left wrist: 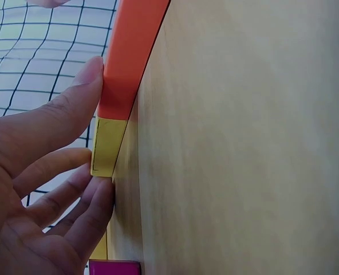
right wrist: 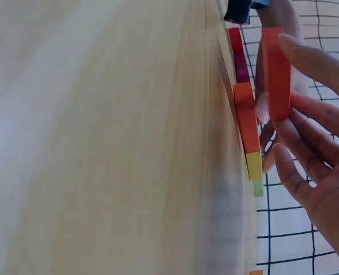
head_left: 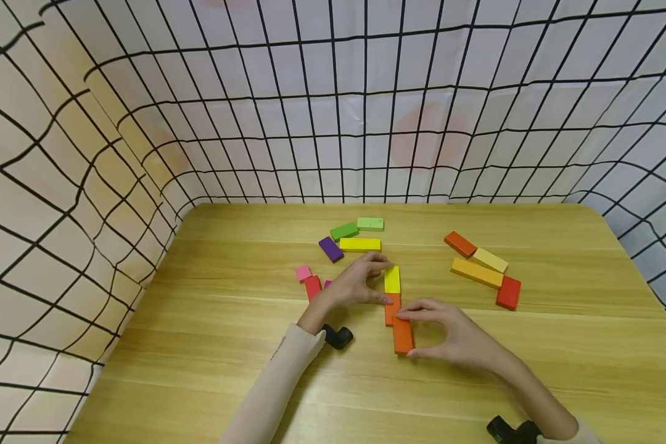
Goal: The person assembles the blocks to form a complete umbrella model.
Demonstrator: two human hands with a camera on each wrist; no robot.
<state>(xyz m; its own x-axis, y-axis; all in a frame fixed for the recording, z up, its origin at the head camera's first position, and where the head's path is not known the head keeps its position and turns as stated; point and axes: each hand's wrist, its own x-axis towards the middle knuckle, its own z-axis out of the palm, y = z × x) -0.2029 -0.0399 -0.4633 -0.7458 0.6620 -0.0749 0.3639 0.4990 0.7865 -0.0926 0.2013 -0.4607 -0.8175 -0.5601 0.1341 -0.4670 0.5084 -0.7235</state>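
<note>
A yellow block (head_left: 391, 279) and an orange block (head_left: 391, 308) lie end to end on the wooden table. My left hand (head_left: 359, 282) reaches over them from the left: its thumb touches the orange block's edge, and its fingertips rest by the yellow block's far end. With thumb and fingertips at its two ends, my right hand (head_left: 455, 333) pinches another orange block (head_left: 403, 337). The right wrist view shows this held block (right wrist: 276, 74) raised above the table, nearer than the row of blocks. In the head view it overlaps the near end of the lying orange block.
Behind the left hand lie a long yellow block (head_left: 360, 245), a purple block (head_left: 330, 249) and green blocks (head_left: 345, 232). Pink and red blocks (head_left: 313, 287) lie left. Orange, pale yellow and red blocks (head_left: 509, 292) sit at right. Black grid-patterned fabric (head_left: 333, 111) surrounds the table.
</note>
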